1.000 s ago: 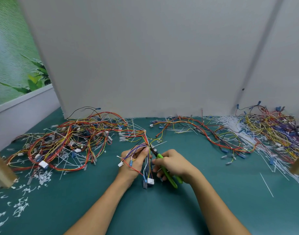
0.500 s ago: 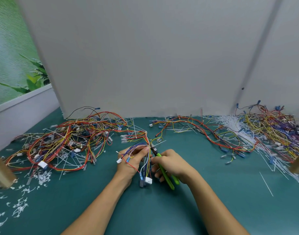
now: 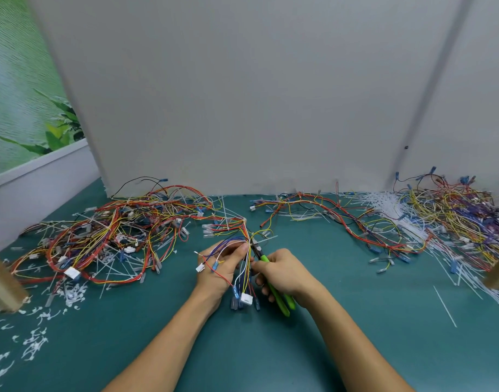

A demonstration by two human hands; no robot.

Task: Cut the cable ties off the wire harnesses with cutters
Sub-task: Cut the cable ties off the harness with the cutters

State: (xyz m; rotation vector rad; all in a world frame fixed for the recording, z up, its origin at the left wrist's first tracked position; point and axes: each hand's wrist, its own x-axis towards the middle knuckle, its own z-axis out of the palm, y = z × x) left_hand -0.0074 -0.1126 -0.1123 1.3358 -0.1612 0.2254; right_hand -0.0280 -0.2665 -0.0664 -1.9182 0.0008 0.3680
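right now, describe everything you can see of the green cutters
The cutters have green, plastic-looking handles and a dark metal head. The right hand grips the handles, whose ends stick out below the palm. The head points away from the person, at the wire harness that the left hand holds. Whether the blades bite a tie is too small to tell.

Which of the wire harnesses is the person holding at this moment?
The small harness at centre front: the left hand grips it, and its white connector hangs below. The others lie untouched in the left heap and the right heap.
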